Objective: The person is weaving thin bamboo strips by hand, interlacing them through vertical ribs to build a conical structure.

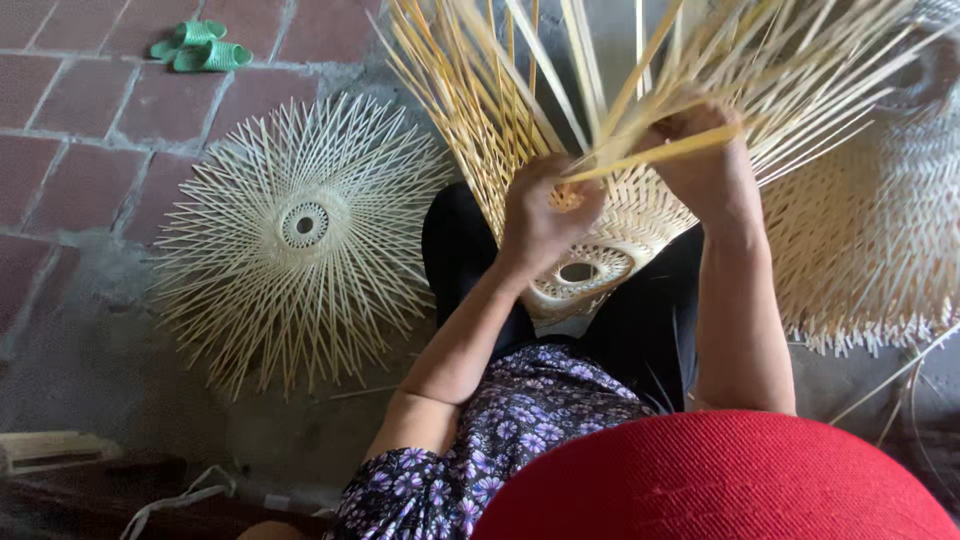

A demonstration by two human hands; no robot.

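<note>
Floor (90,110): red brick tiles at upper left, grey concrete below. On it lie a round woven bamboo frame (300,235), left of centre, and green sandals (202,46), upper left.

No packages, labels, signs or screens show anywhere in the head view.

Room is tight around the half-woven bamboo basket (585,262) on the lap — its loose strips (520,70) fan up and outward, fencing the left hand (540,215) and right hand (700,140) on the far side. To the right, a stack of woven pieces (870,230) closes that flank. On the left, a flat radial bamboo weave (300,235) covers much of the floor (90,340); open floor lies beyond it toward the green sandals (200,47) — and nearer, in front of the red hat brim (720,480).
</note>
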